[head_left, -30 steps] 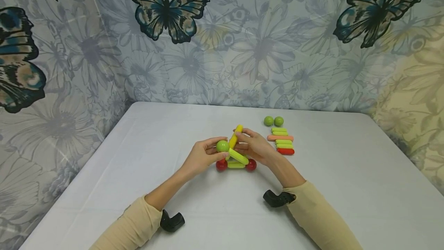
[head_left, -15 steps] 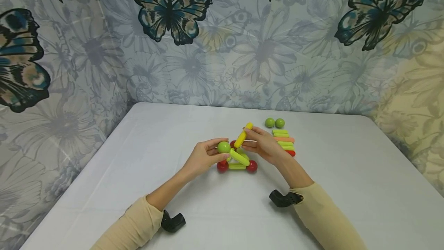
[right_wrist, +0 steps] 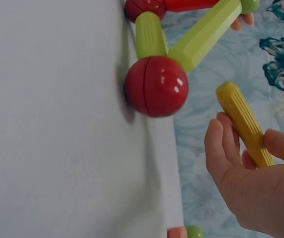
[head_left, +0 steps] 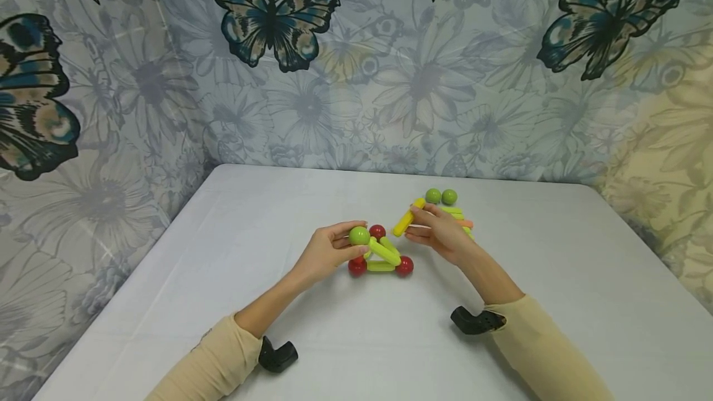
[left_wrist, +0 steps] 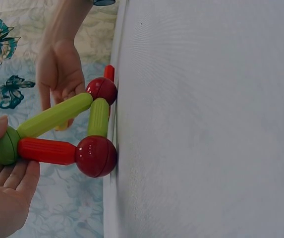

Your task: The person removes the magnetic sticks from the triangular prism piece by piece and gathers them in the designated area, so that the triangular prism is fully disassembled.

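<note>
My left hand (head_left: 323, 249) holds a green ball (head_left: 359, 236) between thumb and fingers, at the top of a frame of magnetic rods and balls. Lime rods (head_left: 384, 252) and a red rod (left_wrist: 47, 151) slope down from it to red balls (head_left: 405, 266) on the table. Another lime rod (left_wrist: 98, 117) joins two red balls low down. To the right, my right hand (head_left: 442, 237) pinches a yellow rod (right_wrist: 246, 124), apart from the frame, with its far end free and pointing at an angle.
Behind the right hand lie two loose green balls (head_left: 449, 197), lime rods (head_left: 452, 210) and an orange rod (head_left: 466, 224), partly covered by that hand. A patterned butterfly wall (head_left: 356, 122) stands at the back edge of the white table (head_left: 250, 203).
My right hand has drawn the yellow rod away from the top of the frame, to the right, towards the loose pieces. My left hand stays on the green ball.
</note>
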`<act>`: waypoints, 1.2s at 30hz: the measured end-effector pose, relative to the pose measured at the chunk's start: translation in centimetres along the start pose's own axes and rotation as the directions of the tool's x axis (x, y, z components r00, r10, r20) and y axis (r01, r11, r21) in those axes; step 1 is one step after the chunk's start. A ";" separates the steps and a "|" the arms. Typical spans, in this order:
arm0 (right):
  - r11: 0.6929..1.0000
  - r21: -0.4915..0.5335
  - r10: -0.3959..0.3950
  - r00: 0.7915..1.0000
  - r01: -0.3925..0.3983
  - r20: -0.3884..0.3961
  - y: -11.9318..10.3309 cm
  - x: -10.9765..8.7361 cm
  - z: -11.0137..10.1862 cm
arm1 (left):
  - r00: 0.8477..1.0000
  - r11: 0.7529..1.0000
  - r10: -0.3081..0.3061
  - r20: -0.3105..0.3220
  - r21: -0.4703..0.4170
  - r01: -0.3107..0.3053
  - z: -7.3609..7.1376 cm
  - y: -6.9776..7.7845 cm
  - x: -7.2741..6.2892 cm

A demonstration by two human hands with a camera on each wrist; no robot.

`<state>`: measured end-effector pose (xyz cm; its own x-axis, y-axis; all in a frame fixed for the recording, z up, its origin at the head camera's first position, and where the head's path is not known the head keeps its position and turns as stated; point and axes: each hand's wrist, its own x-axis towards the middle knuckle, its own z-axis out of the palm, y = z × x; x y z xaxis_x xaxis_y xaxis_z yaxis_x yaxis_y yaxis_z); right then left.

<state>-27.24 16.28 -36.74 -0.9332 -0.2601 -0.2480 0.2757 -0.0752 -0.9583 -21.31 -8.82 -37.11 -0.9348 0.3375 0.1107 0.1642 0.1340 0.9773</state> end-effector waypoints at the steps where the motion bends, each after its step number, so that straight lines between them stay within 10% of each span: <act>1: 1.000 -0.005 -0.002 1.000 0.002 -0.004 0.0 -0.1 -0.2 | 1.000 1.000 0.001 0.000 -0.005 -0.001 0.0 -0.4 0.2; 36: 0.999 -0.006 -0.039 0.999 0.039 -0.011 1.3 -3.7 -5.2 | 1.000 1.000 -0.008 0.018 0.017 0.008 -0.3 -0.7 0.4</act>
<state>-24.63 22.11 -37.85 -0.9456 -0.2467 -0.2123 0.2381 -0.0795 -0.9680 -21.93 -9.08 -37.66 -0.9303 0.3532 0.0992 0.1619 0.1524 0.9750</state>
